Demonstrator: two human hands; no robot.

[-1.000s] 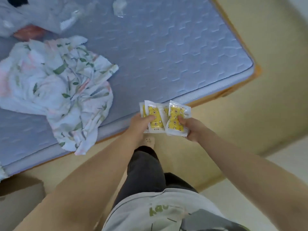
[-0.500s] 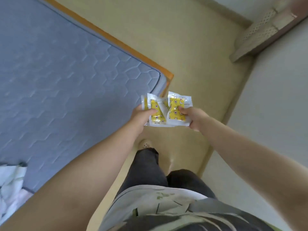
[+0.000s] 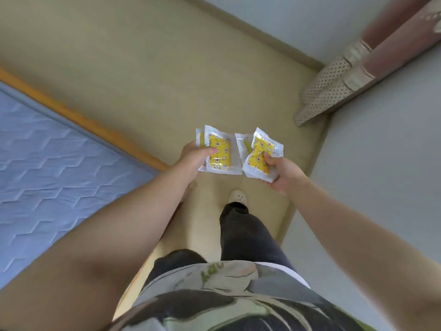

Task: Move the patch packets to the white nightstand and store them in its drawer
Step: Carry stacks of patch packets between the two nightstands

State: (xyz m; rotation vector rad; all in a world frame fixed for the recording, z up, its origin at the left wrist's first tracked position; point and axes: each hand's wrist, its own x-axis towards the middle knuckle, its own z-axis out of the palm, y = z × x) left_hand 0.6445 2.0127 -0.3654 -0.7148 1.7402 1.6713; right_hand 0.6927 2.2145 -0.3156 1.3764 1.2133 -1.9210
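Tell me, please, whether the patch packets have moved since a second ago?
Yes. The patch packets were at the mattress edge; now they have been carried beyond its corner, over the floor.

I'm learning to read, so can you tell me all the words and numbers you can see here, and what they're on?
Nothing here is sharp enough to quote.
Left packets, gripped by the left hand: small dark print near the bottom edge, too blurred to read.
Right packets, gripped by the right hand: only star shapes show, no readable print.
Shirt: green letters, upside down and creased, not readable.
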